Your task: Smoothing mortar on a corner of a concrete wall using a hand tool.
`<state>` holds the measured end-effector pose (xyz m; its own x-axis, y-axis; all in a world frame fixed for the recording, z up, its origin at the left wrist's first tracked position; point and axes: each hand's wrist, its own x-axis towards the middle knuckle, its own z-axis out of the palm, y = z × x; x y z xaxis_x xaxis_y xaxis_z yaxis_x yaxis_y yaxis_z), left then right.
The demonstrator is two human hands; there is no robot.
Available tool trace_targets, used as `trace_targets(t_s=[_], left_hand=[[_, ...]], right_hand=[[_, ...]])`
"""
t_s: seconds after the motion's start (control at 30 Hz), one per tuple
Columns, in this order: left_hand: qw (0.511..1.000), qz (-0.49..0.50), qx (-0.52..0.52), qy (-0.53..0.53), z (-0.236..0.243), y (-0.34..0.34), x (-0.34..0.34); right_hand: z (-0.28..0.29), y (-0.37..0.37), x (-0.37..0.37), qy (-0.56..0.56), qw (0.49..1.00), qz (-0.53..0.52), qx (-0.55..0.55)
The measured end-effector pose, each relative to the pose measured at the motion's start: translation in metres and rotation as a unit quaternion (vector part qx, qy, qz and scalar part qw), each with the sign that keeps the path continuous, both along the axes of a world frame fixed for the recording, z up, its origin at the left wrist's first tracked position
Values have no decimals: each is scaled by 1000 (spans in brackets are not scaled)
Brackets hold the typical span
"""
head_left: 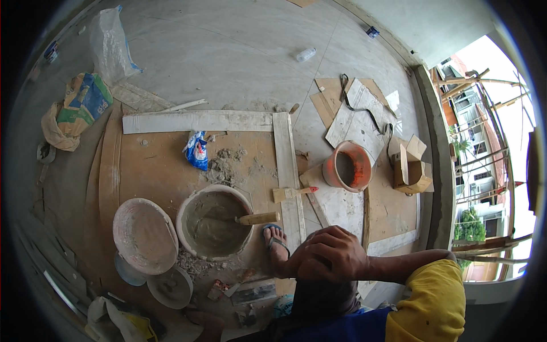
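Knee [319,299], dark-clad and bent, sits directly under the right hand [330,256], whose arm in a yellow sleeve [427,302] comes in from the right. Its fingers [310,251] are curled loosely downward over the knee, resting on it and gripping nothing else. The left hand is not visible. Just left of the fingers, a bare foot in a blue flip-flop [275,239] stands on the brown cardboard [154,171]. Further left, close by, a bucket of grey mortar [213,222] holds a trowel whose wooden handle [259,218] points toward the fingers. Above them lie a white tile strip [288,171] and a small wooden-handled tool [293,192]. Up and to the right stands an orange bucket [347,166]. An upturned pale basin [144,235] lies well to the left.
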<state>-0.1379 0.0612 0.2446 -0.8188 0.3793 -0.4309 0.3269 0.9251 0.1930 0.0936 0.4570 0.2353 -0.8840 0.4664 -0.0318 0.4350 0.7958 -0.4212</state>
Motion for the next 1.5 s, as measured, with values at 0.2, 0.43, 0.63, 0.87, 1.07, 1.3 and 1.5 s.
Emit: trace_targets(t_s=[0.2,0.43,0.63,0.87,1.07,1.3,1.5], left_hand=[[990,-129,44,38,-82,-136,-34],[965,111,-7,-236,2,0,-99],[985,-55,2,-161,-11,3,-82],[830,-316,-199,-413,126,129,33],[852,-320,-40,-413,188,231,41],[852,-386,-49,-350,273,384,122],[804,-409,11,-431,270,495,247]], right_hand=[[-5,6,-47,-26,999,-39,-26],[22,-10,-35,-90,976,-134,-145],[50,-67,3,-134,930,-289,-185],[94,-171,104,-196,913,-319,-164],[201,-133,183,-235,777,-422,-404],[246,-130,338,-113,717,-599,-338],[259,-185,410,-53,565,-746,-349]])
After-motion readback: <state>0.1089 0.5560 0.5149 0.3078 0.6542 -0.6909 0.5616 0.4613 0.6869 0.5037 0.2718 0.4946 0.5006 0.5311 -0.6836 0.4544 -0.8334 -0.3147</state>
